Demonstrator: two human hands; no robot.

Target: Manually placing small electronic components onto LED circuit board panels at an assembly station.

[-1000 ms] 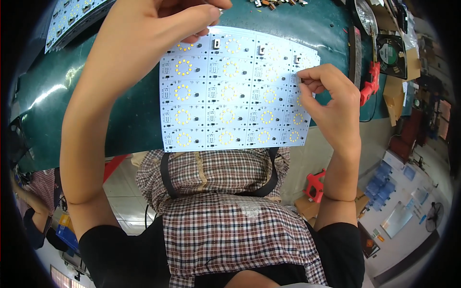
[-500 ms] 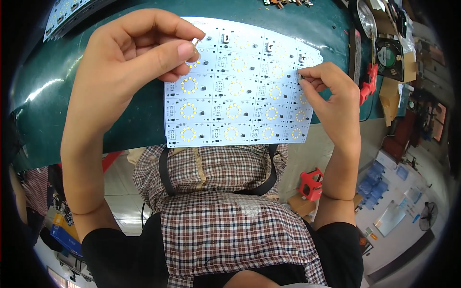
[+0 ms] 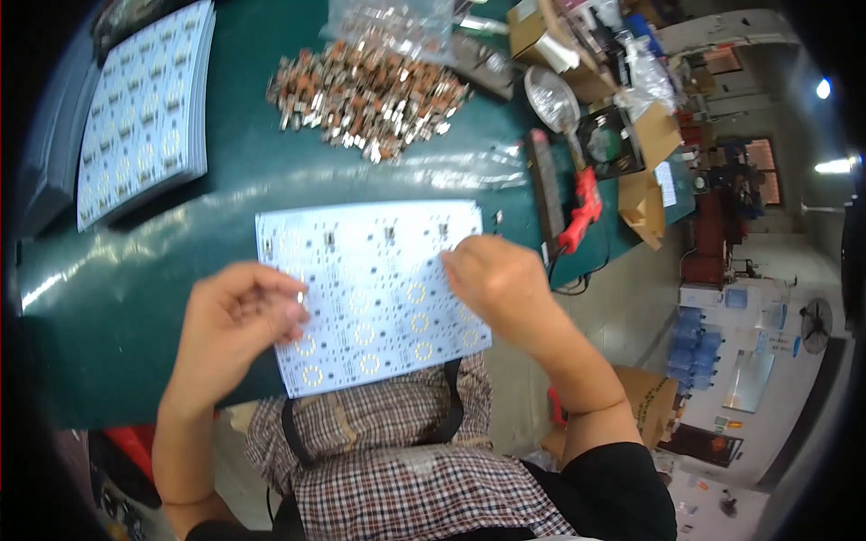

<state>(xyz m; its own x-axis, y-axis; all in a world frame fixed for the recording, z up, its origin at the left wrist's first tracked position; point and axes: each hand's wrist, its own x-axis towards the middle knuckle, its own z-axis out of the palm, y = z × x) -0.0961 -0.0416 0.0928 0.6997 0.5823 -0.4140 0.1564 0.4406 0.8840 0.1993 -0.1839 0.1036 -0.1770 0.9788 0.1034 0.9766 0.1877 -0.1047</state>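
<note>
A white LED circuit board (image 3: 388,302) with rings of yellow LEDs lies at the table's near edge. Small switches (image 3: 329,239) stand along its far row. My left hand (image 3: 236,320) is raised over the board's left side, thumb and fingers pinched on a small pale-tipped part that looks like a switch (image 3: 302,297). At the board's right side, below the far row, my right hand (image 3: 494,278) is closed with its fingertips at the surface. Whatever it pinches is hidden by the fingers and blur.
A large heap of loose silver-and-brown switches (image 3: 370,95) lies beyond the board, beside a clear plastic bag (image 3: 388,22). Stacked circuit boards (image 3: 144,108) stand at the far left. To the right are a red-handled soldering iron (image 3: 585,209), a dark bar (image 3: 545,189) and a cardboard box (image 3: 546,41).
The view has tilted up, bringing the switch heap and board stack into sight. Both hands stay at the board; the right hand's fingers have turned down more onto its surface.
</note>
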